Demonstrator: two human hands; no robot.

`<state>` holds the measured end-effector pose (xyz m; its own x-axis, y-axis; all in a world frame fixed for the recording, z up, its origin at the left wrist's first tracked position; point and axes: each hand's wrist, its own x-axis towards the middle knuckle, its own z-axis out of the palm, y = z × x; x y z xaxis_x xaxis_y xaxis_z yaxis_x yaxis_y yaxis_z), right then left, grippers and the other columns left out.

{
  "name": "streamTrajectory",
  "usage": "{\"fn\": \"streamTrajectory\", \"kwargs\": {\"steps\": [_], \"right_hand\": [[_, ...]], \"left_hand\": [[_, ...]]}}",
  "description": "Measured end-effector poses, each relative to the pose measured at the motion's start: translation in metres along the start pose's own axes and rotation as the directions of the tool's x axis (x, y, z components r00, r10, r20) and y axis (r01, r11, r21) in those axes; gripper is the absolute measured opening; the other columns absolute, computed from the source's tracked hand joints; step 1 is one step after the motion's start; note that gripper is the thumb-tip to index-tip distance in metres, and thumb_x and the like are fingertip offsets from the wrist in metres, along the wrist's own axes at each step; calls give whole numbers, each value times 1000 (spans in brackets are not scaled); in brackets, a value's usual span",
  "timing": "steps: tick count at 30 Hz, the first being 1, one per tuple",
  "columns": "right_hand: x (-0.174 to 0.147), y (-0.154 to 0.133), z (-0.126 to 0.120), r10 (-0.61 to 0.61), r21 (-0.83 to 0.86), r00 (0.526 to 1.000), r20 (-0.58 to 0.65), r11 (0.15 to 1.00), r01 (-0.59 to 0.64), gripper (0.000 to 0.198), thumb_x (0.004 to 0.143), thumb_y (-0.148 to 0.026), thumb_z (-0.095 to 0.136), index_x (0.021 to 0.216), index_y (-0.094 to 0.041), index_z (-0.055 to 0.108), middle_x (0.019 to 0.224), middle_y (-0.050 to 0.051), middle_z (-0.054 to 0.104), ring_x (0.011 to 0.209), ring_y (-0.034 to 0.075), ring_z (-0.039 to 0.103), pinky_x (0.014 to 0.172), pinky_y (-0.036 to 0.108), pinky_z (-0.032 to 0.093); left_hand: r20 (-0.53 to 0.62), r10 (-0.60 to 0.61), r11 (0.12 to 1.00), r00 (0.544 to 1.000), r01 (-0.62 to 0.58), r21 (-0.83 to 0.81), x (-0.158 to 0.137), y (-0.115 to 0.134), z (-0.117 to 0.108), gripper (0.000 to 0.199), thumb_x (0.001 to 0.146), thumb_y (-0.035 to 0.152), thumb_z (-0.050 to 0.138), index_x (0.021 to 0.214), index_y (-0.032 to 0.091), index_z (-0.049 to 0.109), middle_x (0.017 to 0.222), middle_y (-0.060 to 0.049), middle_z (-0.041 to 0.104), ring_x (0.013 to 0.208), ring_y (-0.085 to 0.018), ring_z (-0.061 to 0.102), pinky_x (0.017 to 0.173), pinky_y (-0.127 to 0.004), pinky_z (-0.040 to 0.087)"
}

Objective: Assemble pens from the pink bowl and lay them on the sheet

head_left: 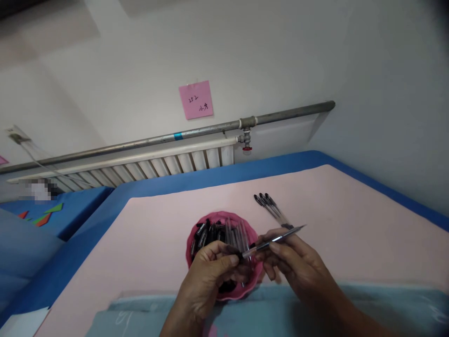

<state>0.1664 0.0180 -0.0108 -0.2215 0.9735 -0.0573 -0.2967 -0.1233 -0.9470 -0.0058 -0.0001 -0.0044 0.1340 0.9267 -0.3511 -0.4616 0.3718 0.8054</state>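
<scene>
A pen with a clear barrel and a pointed tip (282, 237) is held between my two hands, tilted with its tip up to the right. My left hand (213, 269) is closed in a pinch at the pen's rear end, over a pink basket (188, 248). Thumb and fingers of my right hand (298, 260) grip the barrel nearer the tip. Inside the basket are several black pen caps (202, 236) and several clear pen barrels (242, 234), partly hidden by my left hand. Several capped pens (268, 203) lie side by side beyond my right hand.
The table has a pink top (157, 224) with a blue border (224, 177). Grey-blue cloth (147, 318) lies along the near edge. A radiator (164, 166) and pipe (147, 142) run along the wall. Green and orange flat pieces (44, 219) rest on another blue table.
</scene>
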Motion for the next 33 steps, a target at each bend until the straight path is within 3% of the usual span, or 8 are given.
{"fn": "streamTrajectory", "kwargs": {"steps": [10,13,15,18,22,26,30,33], "right_hand": [[1,4,-3,-121,-125,992,35,984,124,23,80,-40,59,87,-18,57,57,-1,60,46,13,55,46,27,45],[2,2,-1,-88,-139,996,3,986,87,27,79,-44,60,74,-18,54,54,-2,59,37,9,48,37,22,37],[2,1,1,-49,-88,999,-23,995,46,26,77,-43,62,78,-18,54,51,-4,58,35,7,45,35,20,33],[1,-1,3,5,-1,1000,-7,1000,-5,27,74,-37,66,89,-17,55,50,-5,56,38,8,45,37,20,32],[3,3,0,25,-63,999,44,998,-22,25,74,-38,66,77,-16,56,50,-4,55,36,6,42,35,20,30],[4,8,-2,39,-78,998,51,996,-35,34,74,-45,64,91,-17,55,48,-6,54,37,8,44,34,18,30],[3,8,1,80,-64,996,36,995,-78,30,76,-46,63,78,-18,52,44,-6,53,34,5,38,34,16,25],[3,7,1,100,-26,994,35,995,-100,30,73,-43,66,85,-18,53,44,-7,52,35,5,39,34,16,26]], "left_hand": [[-2,2,1000,1000,-2,12,0,-3,2,19,61,17,75,69,13,58,58,-2,66,49,-10,60,53,-21,45],[2,27,1000,1000,-27,13,-1,-3,3,17,63,16,73,69,14,58,57,-1,66,49,-10,59,52,-20,44],[0,28,1000,1000,-28,13,-1,-2,4,17,63,16,73,69,14,57,57,-2,66,50,-10,60,52,-20,43],[4,27,1000,1000,-28,5,-1,-2,4,17,64,16,73,67,14,56,59,-2,66,52,-11,61,54,-20,44],[26,23,999,999,-23,26,-1,-4,3,14,66,17,70,71,13,58,61,-4,67,52,-10,60,56,-22,44],[50,22,998,999,-25,51,0,-7,1,15,67,19,70,73,13,57,63,-4,67,52,-10,58,57,-23,43],[44,3,998,999,-6,68,2,-8,0,18,66,21,71,71,14,55,61,-4,66,52,-11,59,56,-23,42],[56,-3,998,998,-1,71,2,-9,-2,18,67,21,71,71,14,55,62,-4,66,52,-11,57,56,-23,41]]}}
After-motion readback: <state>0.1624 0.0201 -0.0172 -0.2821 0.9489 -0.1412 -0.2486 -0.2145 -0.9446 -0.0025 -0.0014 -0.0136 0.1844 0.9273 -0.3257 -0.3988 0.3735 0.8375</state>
